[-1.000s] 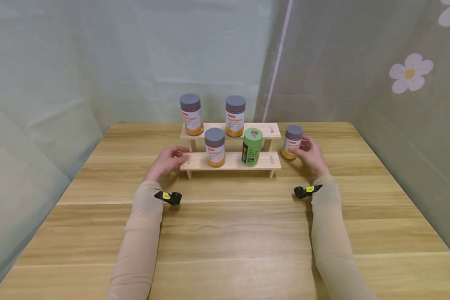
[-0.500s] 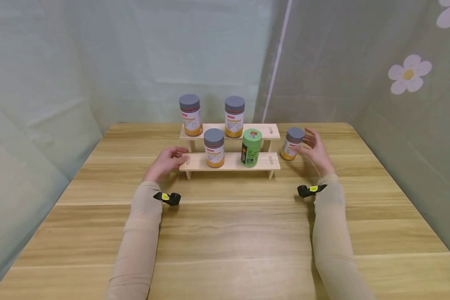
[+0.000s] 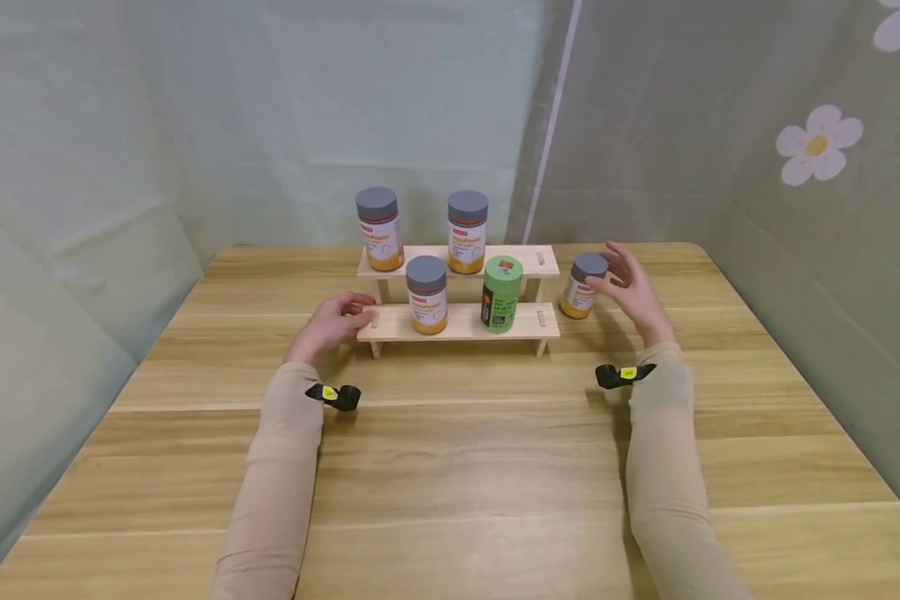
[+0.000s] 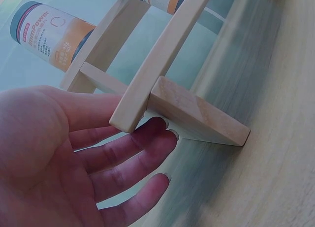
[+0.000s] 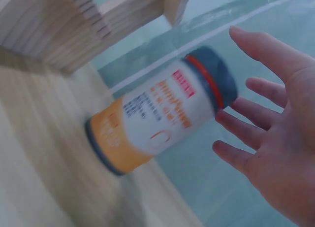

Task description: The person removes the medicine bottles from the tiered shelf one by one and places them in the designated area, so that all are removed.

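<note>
A two-tier wooden display rack (image 3: 459,323) stands on the table. My left hand (image 3: 333,325) holds the left end of its lower board; in the left wrist view the hand (image 4: 59,153) has its thumb on one side of the board and fingers below. To the right of the rack stands a supplement bottle (image 3: 579,302) with a grey lid and white-orange label. My right hand (image 3: 633,293) is beside its lid, fingers spread. In the right wrist view this bottle (image 5: 157,118) is slightly blurred, and the fingertips come close to the lid; contact is hard to tell.
Two matching bottles (image 3: 379,229) (image 3: 468,233) stand on the upper board. On the lower board are another grey-lidded bottle (image 3: 427,296) and a green bottle (image 3: 501,296). The wooden table (image 3: 457,467) meets a pale curtain (image 3: 330,108) behind.
My right hand has loosened from the bottle, its fingers spreading and moving up to lid height and slightly right. The bottle stays beside the rack. My left hand keeps its place.
</note>
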Demonstrator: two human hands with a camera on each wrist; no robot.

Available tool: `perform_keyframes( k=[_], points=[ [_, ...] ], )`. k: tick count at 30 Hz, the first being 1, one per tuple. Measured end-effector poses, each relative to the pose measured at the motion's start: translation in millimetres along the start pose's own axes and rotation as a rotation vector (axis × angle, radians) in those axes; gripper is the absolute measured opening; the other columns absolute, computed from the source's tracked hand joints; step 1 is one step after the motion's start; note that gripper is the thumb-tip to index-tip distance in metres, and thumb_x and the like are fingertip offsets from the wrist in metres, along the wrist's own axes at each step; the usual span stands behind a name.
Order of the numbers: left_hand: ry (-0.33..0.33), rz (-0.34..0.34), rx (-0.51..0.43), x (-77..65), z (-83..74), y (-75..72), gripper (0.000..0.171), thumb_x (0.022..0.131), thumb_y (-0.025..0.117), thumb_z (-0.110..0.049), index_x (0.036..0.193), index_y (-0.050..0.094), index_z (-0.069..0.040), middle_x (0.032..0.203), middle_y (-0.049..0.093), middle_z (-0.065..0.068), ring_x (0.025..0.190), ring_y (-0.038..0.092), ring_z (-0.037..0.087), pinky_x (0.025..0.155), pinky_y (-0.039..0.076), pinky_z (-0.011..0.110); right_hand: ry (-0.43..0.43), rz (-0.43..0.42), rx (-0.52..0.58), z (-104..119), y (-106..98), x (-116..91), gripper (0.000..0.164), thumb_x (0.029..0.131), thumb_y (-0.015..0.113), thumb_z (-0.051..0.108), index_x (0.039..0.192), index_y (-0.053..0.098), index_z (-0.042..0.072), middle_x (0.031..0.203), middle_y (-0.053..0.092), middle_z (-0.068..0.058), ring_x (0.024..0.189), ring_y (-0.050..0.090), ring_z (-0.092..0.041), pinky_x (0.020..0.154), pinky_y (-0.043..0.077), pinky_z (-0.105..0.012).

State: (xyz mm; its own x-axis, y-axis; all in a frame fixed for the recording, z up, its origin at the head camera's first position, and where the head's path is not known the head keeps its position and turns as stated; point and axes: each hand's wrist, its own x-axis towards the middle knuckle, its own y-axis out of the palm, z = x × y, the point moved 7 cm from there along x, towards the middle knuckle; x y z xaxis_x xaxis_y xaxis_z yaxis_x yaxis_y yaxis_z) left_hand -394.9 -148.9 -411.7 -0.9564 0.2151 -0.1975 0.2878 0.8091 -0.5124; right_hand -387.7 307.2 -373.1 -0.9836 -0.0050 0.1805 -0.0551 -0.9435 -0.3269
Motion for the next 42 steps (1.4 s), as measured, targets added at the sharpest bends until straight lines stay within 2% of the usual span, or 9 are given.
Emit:
perform_keyframes(
  k=[7, 13, 17, 24, 28, 34, 42],
  points=[
    [0.003, -0.003, 0.008, 0.1, 0.3, -0.3, 0.045, 0.101, 0.052, -0.027, 0.139, 0.046, -0.004, 0.130, 0.049, 0.021, 0.102, 0.051, 0.024, 0.082, 0.047, 0.027, -0.109, -0.060, -0.041, 31, -4, -3, 0.068, 0.092, 0.066, 0.017, 0.150, 0.032, 0.016, 0.153, 0.036, -0.017, 0.144, 0.030, -0.030, 0.121, 0.018, -0.046],
    [0.004, -0.012, 0.001, -0.4, -0.2, 0.1, 0.044, 0.101, 0.052, -0.026, 0.138, 0.046, -0.004, 0.129, 0.050, 0.021, 0.100, 0.052, 0.023, 0.083, 0.048, 0.029, -0.121, -0.048, -0.106, 49, 1, -5, 0.067, 0.091, 0.068, 0.022, 0.150, 0.035, 0.020, 0.155, 0.037, -0.011, 0.146, 0.030, -0.024, 0.122, 0.017, -0.040],
    [-0.005, -0.011, -0.001, -1.7, -0.4, -0.1, 0.044, 0.101, 0.051, -0.026, 0.138, 0.046, -0.004, 0.130, 0.049, 0.021, 0.101, 0.051, 0.024, 0.085, 0.048, 0.031, -0.141, -0.034, -0.149, 60, 8, -6, 0.066, 0.091, 0.068, 0.023, 0.149, 0.036, 0.021, 0.155, 0.038, -0.008, 0.146, 0.030, -0.022, 0.122, 0.017, -0.041],
    [0.008, -0.015, 0.010, -1.4, -1.4, 0.0, 0.044, 0.101, 0.052, -0.026, 0.138, 0.046, -0.003, 0.129, 0.050, 0.021, 0.100, 0.052, 0.022, 0.081, 0.047, 0.026, -0.197, -0.019, -0.172, 77, 21, -7, 0.062, 0.092, 0.066, 0.016, 0.148, 0.038, 0.017, 0.152, 0.040, -0.012, 0.144, 0.033, -0.027, 0.121, 0.019, -0.045],
    [0.008, -0.015, 0.000, -1.3, -1.3, 0.3, 0.044, 0.100, 0.053, -0.026, 0.138, 0.046, -0.003, 0.129, 0.050, 0.021, 0.100, 0.052, 0.022, 0.080, 0.046, 0.024, -0.209, -0.011, -0.151, 80, 31, -7, 0.059, 0.093, 0.065, 0.014, 0.146, 0.040, 0.014, 0.149, 0.044, -0.015, 0.142, 0.037, -0.028, 0.120, 0.024, -0.045],
    [-0.002, -0.016, -0.015, -1.2, -0.4, -0.6, 0.044, 0.100, 0.052, -0.025, 0.138, 0.046, -0.004, 0.129, 0.050, 0.020, 0.101, 0.051, 0.023, 0.079, 0.045, 0.023, -0.195, 0.021, -0.047, 82, 46, -4, 0.054, 0.093, 0.064, 0.012, 0.143, 0.043, 0.010, 0.143, 0.049, -0.019, 0.136, 0.044, -0.030, 0.116, 0.031, -0.043],
    [-0.011, -0.013, -0.017, 0.2, 0.4, -0.7, 0.044, 0.100, 0.053, -0.027, 0.139, 0.046, -0.006, 0.132, 0.049, 0.020, 0.106, 0.051, 0.027, 0.087, 0.045, 0.030, -0.176, 0.030, -0.021, 84, 55, -2, 0.049, 0.094, 0.063, 0.014, 0.140, 0.046, 0.010, 0.139, 0.053, -0.018, 0.129, 0.051, -0.025, 0.113, 0.036, -0.039]
  ],
)
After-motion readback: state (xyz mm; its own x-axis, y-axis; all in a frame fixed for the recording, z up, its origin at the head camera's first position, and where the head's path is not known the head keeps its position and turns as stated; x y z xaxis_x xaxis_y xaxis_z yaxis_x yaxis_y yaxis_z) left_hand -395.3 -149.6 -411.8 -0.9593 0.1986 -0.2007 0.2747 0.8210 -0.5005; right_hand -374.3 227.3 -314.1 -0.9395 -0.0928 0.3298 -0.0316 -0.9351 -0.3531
